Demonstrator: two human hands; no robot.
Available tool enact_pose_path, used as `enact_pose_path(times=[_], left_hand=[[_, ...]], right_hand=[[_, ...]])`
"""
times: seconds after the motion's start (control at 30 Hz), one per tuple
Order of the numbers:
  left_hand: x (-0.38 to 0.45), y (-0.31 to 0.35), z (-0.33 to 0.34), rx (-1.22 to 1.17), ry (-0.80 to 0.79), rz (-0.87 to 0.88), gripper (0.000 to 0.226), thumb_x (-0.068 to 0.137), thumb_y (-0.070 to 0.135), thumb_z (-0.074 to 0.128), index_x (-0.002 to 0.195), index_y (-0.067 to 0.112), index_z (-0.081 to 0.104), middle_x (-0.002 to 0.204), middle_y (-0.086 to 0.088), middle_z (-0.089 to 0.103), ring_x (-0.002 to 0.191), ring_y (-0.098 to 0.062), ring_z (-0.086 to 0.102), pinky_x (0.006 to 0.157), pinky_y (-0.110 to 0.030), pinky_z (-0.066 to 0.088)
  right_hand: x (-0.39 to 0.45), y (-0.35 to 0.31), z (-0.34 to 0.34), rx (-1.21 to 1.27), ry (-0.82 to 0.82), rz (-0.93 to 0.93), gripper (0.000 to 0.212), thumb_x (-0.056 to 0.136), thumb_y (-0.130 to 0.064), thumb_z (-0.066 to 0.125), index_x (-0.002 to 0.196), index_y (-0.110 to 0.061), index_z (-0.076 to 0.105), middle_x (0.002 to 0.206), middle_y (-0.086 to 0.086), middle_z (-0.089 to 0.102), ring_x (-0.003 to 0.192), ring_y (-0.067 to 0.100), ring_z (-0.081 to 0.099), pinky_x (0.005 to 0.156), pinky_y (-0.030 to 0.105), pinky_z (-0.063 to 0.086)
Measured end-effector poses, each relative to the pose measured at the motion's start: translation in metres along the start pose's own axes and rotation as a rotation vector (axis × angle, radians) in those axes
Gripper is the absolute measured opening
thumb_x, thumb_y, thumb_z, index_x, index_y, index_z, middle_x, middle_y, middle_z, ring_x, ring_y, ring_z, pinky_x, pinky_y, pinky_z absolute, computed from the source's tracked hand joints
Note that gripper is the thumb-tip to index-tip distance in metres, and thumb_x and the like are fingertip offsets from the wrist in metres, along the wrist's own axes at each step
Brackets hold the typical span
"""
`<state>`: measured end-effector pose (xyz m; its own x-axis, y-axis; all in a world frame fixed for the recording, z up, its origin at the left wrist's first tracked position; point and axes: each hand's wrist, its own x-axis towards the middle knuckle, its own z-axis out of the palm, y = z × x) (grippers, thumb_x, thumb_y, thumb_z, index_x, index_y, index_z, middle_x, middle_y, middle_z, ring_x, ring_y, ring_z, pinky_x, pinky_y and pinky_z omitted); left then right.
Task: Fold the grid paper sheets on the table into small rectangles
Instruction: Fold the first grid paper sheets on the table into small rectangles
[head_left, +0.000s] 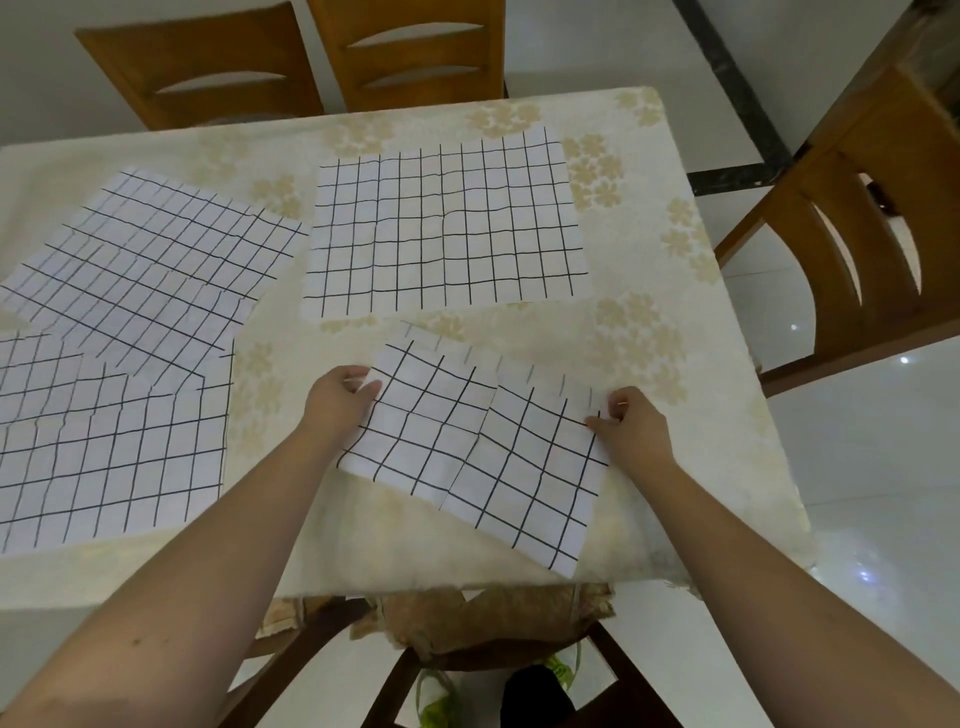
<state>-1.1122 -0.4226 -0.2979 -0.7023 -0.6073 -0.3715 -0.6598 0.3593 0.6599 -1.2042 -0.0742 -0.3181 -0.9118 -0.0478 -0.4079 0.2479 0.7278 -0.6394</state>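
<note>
Head view: the sheet being folded (483, 447) lies near the front edge of the table (649, 322), doubled over so its upper layer shows the grid and a strip of the lower layer shows beyond the far edge. Left hand (340, 397) pinches the sheet's far left corner, fingers curled; fingertips partly hidden behind the paper. Right hand (631, 423) pinches the right edge near the far corner, fingers curled, thumb tip on the paper. Near right corner of the sheet overhangs the table edge slightly. Three flat grid sheets elsewhere: centre sheet (447, 228) beyond the hands, angled sheet (150, 265) at far left, and near-left sheet (109, 447), cut off by the frame's left border and overlapping the angled one. Floral tablecloth covers the table. Wooden chairs (852, 234) stand around it, partly out of frame. Objects under the table are dark, hard to make out.
</note>
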Motion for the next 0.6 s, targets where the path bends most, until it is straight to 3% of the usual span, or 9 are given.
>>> enact_pose_path(times=[0.07, 0.17, 0.33, 0.4, 0.53, 0.6], left_hand=[[-0.004, -0.004, 0.0, 0.006, 0.003, -0.03, 0.039, 0.091, 0.027, 0.065, 0.123, 0.005, 0.06, 0.113, -0.01, 0.064, 0.094, -0.02, 0.058, 0.083, -0.027, 0.041], [-0.007, -0.018, -0.001, 0.027, -0.019, -0.082, 0.039, 0.091, 0.035, 0.064, 0.114, 0.003, 0.066, 0.105, -0.011, 0.069, 0.098, -0.028, 0.063, 0.085, -0.031, 0.045], [-0.02, -0.037, -0.003, -0.025, -0.025, -0.117, 0.04, 0.089, 0.046, 0.062, 0.107, 0.01, 0.066, 0.096, -0.006, 0.069, 0.086, -0.024, 0.063, 0.076, -0.032, 0.045], [-0.031, -0.037, -0.001, -0.033, -0.027, -0.104, 0.039, 0.092, 0.046, 0.057, 0.099, 0.008, 0.065, 0.087, -0.007, 0.066, 0.082, -0.027, 0.06, 0.072, -0.033, 0.043], [-0.046, -0.041, 0.0, -0.054, -0.039, -0.152, 0.063, 0.092, 0.06, 0.046, 0.086, 0.0, 0.064, 0.087, -0.019, 0.069, 0.085, -0.035, 0.065, 0.078, -0.042, 0.05], [-0.049, -0.046, -0.001, -0.098, -0.084, -0.195, 0.069, 0.085, 0.071, 0.045, 0.089, 0.006, 0.068, 0.089, -0.015, 0.072, 0.084, -0.033, 0.068, 0.083, -0.046, 0.055]], right_hand=[[-0.002, -0.001, -0.002, 0.06, -0.004, 0.017, 0.025, 0.084, -0.024, 0.073, 0.087, -0.022, 0.049, 0.08, -0.005, 0.049, 0.077, 0.018, 0.051, 0.069, 0.026, 0.038], [-0.004, 0.0, -0.006, 0.092, -0.027, 0.034, 0.049, 0.086, -0.027, 0.071, 0.058, -0.018, 0.032, 0.057, -0.002, 0.032, 0.054, 0.017, 0.035, 0.051, 0.026, 0.022], [-0.009, 0.002, -0.013, 0.286, -0.068, 0.105, 0.048, 0.083, -0.043, 0.07, 0.064, -0.012, 0.039, 0.063, 0.01, 0.034, 0.057, 0.02, 0.035, 0.058, 0.029, 0.024], [-0.011, 0.002, -0.014, 0.33, -0.071, 0.117, 0.052, 0.084, -0.047, 0.067, 0.061, -0.015, 0.033, 0.062, 0.009, 0.029, 0.059, 0.02, 0.032, 0.06, 0.032, 0.022], [-0.012, 0.009, -0.012, 0.374, -0.043, 0.18, 0.06, 0.075, -0.065, 0.062, 0.062, -0.01, 0.043, 0.066, 0.017, 0.044, 0.061, 0.027, 0.049, 0.062, 0.034, 0.04], [-0.016, 0.009, -0.013, 0.396, -0.095, 0.209, 0.069, 0.075, -0.066, 0.062, 0.076, 0.003, 0.058, 0.08, 0.028, 0.062, 0.074, 0.038, 0.065, 0.076, 0.043, 0.056]])
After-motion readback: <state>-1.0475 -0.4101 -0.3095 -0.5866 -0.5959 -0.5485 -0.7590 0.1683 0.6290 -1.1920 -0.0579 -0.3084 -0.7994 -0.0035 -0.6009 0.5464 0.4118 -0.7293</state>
